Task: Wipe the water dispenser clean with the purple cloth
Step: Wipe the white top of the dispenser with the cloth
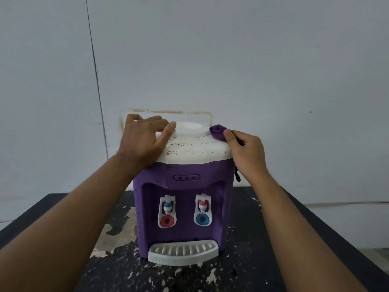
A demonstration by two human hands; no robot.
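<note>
1. Water dispenser [181, 199] stands upright in the middle of the dark, paint-flecked table [242, 270], close to the wall [273, 60], with its purple front facing me. Both my arms reach round it from either side.
2. My left hand [143, 140] lies palm down on the left shoulder of the white top [195, 152]. The fingers are loosely bent over the curve and the thumb is straight along the raised ring. It grips nothing. I judge that it is there to brace the light body so that rubbing does not push it about.
3. Across the front of the white top runs a band of brown specks [189, 153]. This looks like the dirtiest part, which is a fair reason to begin up here.
4. Below, the two taps [167, 207] and the pale drip tray [183, 252] are untouched by either hand.
5. The purple cloth [217, 132] is bunched into a small roll and sits on the right edge of the top, just beside the raised ring. A tight wad suits scrubbing at spots better than a flat sheet would.
6. My right hand [246, 152] pinches the cloth between thumb and curled fingers, with the wrist out past the dispenser's right side. From here a stroke could sweep leftward over the specks.
7. Something dark hangs under that hand, but I cannot tell what it is.
</note>
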